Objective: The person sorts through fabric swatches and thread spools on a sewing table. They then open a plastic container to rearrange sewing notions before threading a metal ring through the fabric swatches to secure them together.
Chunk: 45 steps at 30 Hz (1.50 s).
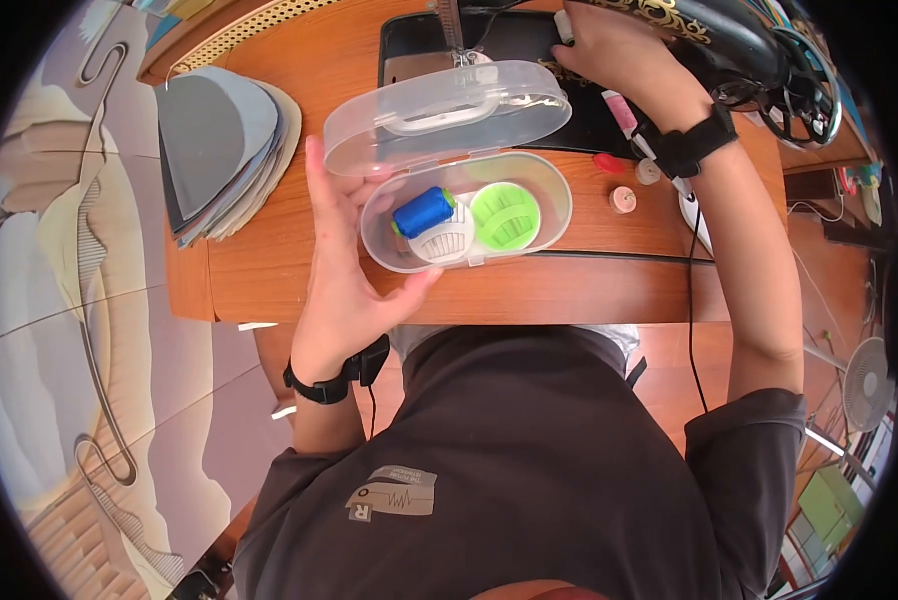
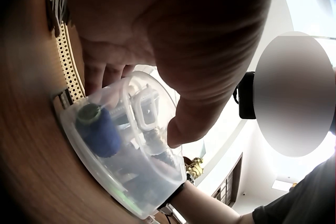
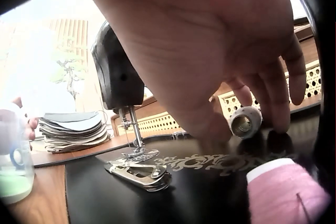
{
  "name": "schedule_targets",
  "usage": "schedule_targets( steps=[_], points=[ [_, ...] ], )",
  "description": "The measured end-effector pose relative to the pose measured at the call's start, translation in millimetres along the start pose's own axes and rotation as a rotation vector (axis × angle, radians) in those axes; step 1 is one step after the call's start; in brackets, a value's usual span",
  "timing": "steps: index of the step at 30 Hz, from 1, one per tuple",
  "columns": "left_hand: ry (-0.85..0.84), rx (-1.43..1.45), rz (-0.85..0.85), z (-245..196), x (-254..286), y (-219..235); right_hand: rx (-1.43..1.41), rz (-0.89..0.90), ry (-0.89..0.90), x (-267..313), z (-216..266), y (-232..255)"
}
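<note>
My left hand (image 1: pixel 344 270) grips the left end of a clear plastic box (image 1: pixel 554 235), thumb at its front rim. The box's lid (image 1: pixel 349 135) stands raised on the far side. Inside lie a blue thread spool (image 1: pixel 424 212), a white round pin case (image 1: pixel 443 238) and a green one (image 1: pixel 506 217). In the left wrist view, the blue spool (image 2: pixel 100 132) shows through the box wall (image 2: pixel 152 182). Over the black sewing machine bed, my right hand (image 1: pixel 624 55) pinches a small pale spool (image 3: pixel 245 122) between thumb and fingers, with a pink thread spool (image 3: pixel 286 192) nearby.
The sewing machine's black arm (image 1: pixel 734 35) extends at the upper right. A stack of fabric pieces (image 1: pixel 219 150) lies left of the box. Right of it are a red item (image 1: pixel 607 162) and small bobbins (image 1: pixel 623 200). A metal clip-like tool (image 3: pixel 139 174) rests under the needle area.
</note>
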State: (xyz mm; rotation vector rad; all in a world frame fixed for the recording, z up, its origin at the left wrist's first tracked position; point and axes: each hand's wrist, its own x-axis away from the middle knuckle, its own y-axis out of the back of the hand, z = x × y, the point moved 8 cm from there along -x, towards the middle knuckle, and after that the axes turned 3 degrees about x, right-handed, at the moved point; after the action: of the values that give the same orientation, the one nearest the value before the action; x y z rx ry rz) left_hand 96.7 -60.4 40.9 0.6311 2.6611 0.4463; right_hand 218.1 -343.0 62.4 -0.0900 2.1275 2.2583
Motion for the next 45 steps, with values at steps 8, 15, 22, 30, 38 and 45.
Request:
schedule_targets(
  steps=[8,15,22,30,38,45],
  points=[
    [0.015,0.048,-0.02,1.5,-1.0,-1.1,-0.038,-0.205,0.034,-7.1,-19.9,2.4],
    [0.02,0.042,-0.016,-1.7,-3.1,-2.0,-0.451,-0.088,-0.005,73.9,-12.3,18.4],
    [0.063,0.106,-0.018,3.0,-1.1,-3.1,-0.708,-0.147,0.157,154.1,48.6,81.0],
    [0.075,0.137,-0.039,3.6,0.1,-4.0,-0.657,-0.226,0.269,168.5,64.4,69.3],
    [0.058,0.125,-0.044,5.0,-0.2,-3.0,-0.274,-0.143,-0.461,234.2,-99.6,38.6],
    [0.059,0.14,-0.029,4.0,-4.5,-6.6,-0.278,-0.134,-0.48,251.6,-121.4,13.7]
  ],
)
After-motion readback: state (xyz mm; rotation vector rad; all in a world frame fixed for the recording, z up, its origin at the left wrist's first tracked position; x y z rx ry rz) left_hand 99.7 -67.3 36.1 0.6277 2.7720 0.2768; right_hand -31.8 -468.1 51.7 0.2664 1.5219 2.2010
